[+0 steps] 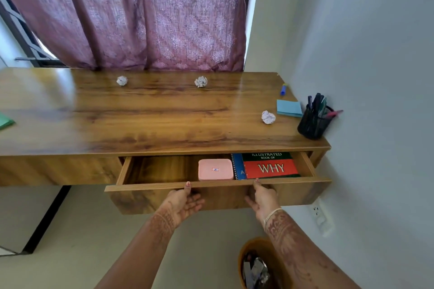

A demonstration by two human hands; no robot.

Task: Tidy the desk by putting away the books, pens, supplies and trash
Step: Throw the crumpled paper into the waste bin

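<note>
The wooden drawer [150, 197] under the desk [150, 119] stands partly pulled out. My left hand [185, 204] and my right hand [261, 199] both grip its front panel, thumbs on the top edge and fingers curled under. Inside lie a pink box [215, 169], a blue spiral notebook [237, 166] and a red and green book [270, 165] titled "WHY". On the desk top sit three crumpled paper balls [122, 80] [201, 81] [268, 117], a blue sticky-note pad [288, 108], a blue marker [283, 89] and a black mesh pen holder [313, 122] with several pens.
A brown waste bin [260, 265] with trash stands on the floor below my right arm. A green sheet [5, 121] lies at the desk's left edge. A curtain [141, 14] hangs behind the desk, a wall with a socket [320, 216] closes the right side.
</note>
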